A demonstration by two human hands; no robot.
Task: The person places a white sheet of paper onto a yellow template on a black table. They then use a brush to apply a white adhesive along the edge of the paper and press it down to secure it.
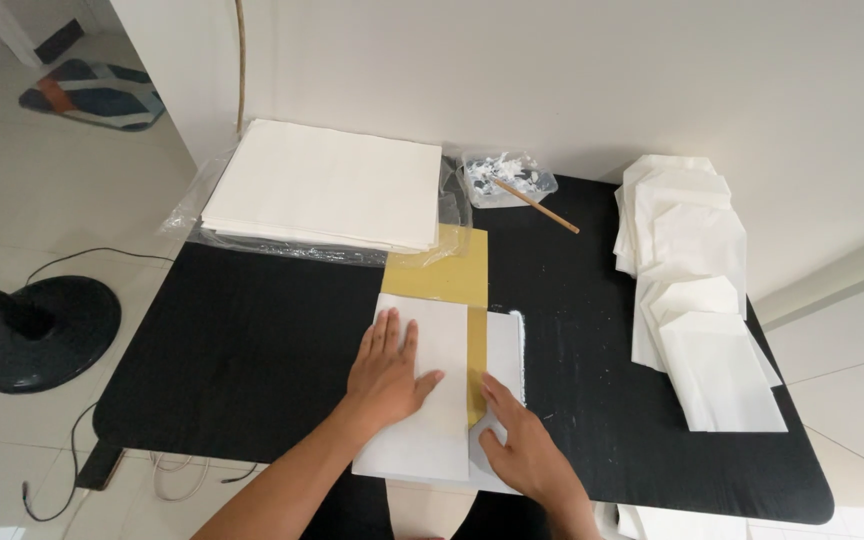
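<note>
Nearest you: your right hand (524,452), fingers spread flat on the folded white paper sheet (432,400); your left hand (387,372), palm down on the same sheet, gripping nothing. Beneath: mustard-yellow card (444,268), matte black table (252,350). Beyond: finished white paper bags (702,310), plastic-wrapped paper stack (327,185), clear glue tub (504,178) with wooden stick (542,207).

A black rectangular table (252,350) bears a white paper stack (327,185) upper left, folded white paper bags (697,300) right, a yellow-brown card sheet (442,268) centre.

Left grip (388,372) flat, fingers spread, palm down; right grip (522,445) beside it, fingers extended, pressing down.
</note>
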